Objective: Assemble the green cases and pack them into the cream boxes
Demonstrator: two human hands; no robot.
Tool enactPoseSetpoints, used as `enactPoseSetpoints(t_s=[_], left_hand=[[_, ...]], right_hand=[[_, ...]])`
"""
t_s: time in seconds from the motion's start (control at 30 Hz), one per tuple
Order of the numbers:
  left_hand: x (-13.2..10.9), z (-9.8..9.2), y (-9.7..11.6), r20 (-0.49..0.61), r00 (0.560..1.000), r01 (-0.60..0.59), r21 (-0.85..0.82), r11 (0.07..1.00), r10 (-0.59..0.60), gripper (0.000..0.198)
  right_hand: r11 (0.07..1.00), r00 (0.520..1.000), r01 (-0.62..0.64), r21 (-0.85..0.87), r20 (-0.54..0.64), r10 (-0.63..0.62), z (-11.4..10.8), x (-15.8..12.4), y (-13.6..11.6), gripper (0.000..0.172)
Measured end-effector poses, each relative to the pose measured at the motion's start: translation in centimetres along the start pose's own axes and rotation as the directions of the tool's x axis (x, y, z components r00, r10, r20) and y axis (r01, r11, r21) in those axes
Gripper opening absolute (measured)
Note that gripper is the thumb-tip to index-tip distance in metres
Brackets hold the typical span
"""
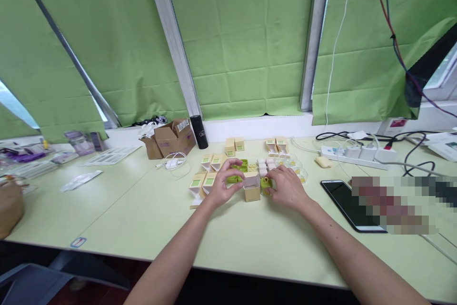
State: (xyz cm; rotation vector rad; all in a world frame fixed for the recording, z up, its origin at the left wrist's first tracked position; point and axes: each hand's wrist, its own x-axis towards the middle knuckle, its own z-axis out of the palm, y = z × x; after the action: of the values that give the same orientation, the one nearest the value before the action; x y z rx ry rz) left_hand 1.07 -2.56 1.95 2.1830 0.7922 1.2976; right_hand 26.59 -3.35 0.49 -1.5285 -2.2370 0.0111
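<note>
A small open cardboard box (252,192) stands upright on the table. My left hand (225,185) curves at its left side, thumb and fingertips against the box's edge. On the other side, my right hand (285,186) closes its fingers on a small round yellow-green jar (265,184), partly covered by the hand. Behind the box are green pieces (243,164), small labelled yellow items (253,168) and several white-pink jars (263,167). Clear round plastic pieces (302,173) sit beyond my right hand. Open cartons with green labels (197,184) stand left of my left hand.
More cartons (234,145) and a pair of open ones (277,147) stand farther back. A brown cardboard box (174,139) and black cylinder (199,132) are back left. At right lie a phone (352,205) and power strip (353,155) with cables. Another person's hand (10,207) shows far left.
</note>
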Motion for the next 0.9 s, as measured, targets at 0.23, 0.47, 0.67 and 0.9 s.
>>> enactPoseSetpoints(t_s=[0.23,0.47,0.67,0.9], left_hand=[[-0.2,0.4,-0.3,0.020,0.998,0.049,0.193,0.980,-0.054,0.026],[-0.2,1.7,-1.5,-0.107,0.972,0.220,0.082,0.972,-0.211,0.033],[0.1,1.8,-2.2,-0.065,0.952,0.288,-0.146,0.946,-0.300,0.040],[0.0,1.7,-2.3,0.037,0.927,0.369,-0.278,0.887,-0.374,0.058]], right_hand=[[1.000,1.000,0.010,-0.013,-0.008,-0.010,0.2,0.0,0.1,0.018],[1.000,1.000,0.010,-0.013,-0.007,-0.010,0.1,0.0,0.0,0.019],[1.000,1.000,0.018,-0.018,-0.005,-0.018,0.2,0.0,0.1,0.020],[0.999,1.000,0.031,-0.027,0.001,-0.031,0.1,0.0,0.1,0.021]])
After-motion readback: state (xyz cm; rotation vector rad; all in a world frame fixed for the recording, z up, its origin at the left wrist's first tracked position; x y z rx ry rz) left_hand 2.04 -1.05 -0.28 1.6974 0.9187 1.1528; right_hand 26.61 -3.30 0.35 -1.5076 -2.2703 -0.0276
